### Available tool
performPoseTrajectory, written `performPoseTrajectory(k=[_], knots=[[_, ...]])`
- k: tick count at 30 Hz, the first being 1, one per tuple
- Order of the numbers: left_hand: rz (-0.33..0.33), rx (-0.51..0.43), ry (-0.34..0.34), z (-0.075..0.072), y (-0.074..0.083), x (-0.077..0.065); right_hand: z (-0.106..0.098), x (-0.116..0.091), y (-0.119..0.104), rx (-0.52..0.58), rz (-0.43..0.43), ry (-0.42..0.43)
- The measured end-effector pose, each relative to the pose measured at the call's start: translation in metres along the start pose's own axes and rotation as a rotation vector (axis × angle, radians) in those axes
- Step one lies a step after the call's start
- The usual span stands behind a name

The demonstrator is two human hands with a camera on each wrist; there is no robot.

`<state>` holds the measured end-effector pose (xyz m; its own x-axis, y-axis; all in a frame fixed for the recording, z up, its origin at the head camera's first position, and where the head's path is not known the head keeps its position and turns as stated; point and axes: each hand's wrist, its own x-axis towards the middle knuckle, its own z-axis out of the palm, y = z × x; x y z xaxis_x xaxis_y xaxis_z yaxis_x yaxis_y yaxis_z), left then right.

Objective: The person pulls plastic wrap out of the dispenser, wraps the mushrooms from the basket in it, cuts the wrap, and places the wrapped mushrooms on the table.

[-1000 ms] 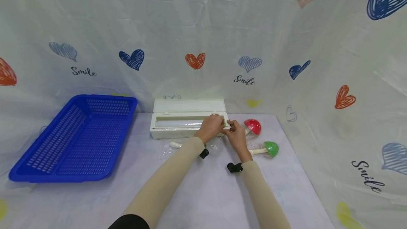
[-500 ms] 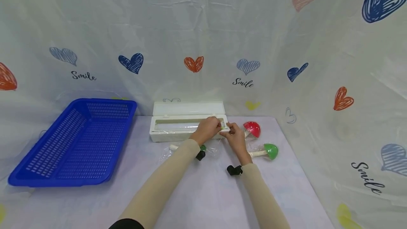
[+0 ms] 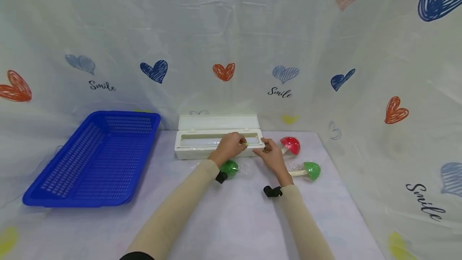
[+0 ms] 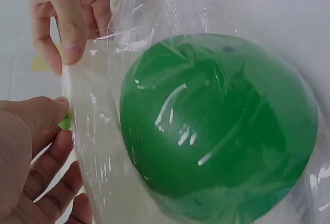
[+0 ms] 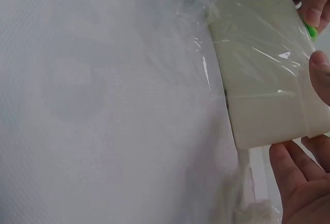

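Note:
A white cling film dispenser (image 3: 187, 155) lies at the back of the table, lid raised, with a roll of film inside. On its front edge sits a small green slide cutter (image 4: 65, 123), which my left hand (image 3: 229, 147) pinches between thumb and fingers. My right hand (image 3: 273, 157) grips the dispenser's right end, thumb on the front edge and fingers around the end. Clear film hangs over the dispenser's front face. Before it lies a toy mushroom with a green cap (image 4: 216, 131), under clear film; my left forearm hides its stem in the head view.
Right of the dispenser lie a red-capped mushroom (image 3: 290, 145) and another green-capped mushroom (image 3: 312, 170), both apparently in clear film. A blue perforated basket (image 3: 77, 203) stands at the left. A heart-printed sheet (image 3: 245, 43) hangs close behind the dispenser.
My left hand has slid left along the dispenser's front edge with the slide cutter, away from my right hand. The right hand keeps its hold. More of the near green cap shows.

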<state>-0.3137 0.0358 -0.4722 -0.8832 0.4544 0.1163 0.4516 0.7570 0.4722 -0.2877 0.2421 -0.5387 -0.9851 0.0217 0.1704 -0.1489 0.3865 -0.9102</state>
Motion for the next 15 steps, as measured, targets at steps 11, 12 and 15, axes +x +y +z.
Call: performPoseTrajectory(k=[11,12,15], knots=[[0.01,-0.018,0.065,0.004,0.001,0.0,-0.002,-0.003,-0.003,-0.024,-0.145,-0.043],[0.012,-0.019,0.07,0.005,0.001,0.0,0.0,-0.002,-0.003,-0.032,-0.179,-0.024],[0.001,-0.034,0.075,0.006,0.001,0.0,0.003,-0.002,-0.004,-0.075,-0.221,0.022]])
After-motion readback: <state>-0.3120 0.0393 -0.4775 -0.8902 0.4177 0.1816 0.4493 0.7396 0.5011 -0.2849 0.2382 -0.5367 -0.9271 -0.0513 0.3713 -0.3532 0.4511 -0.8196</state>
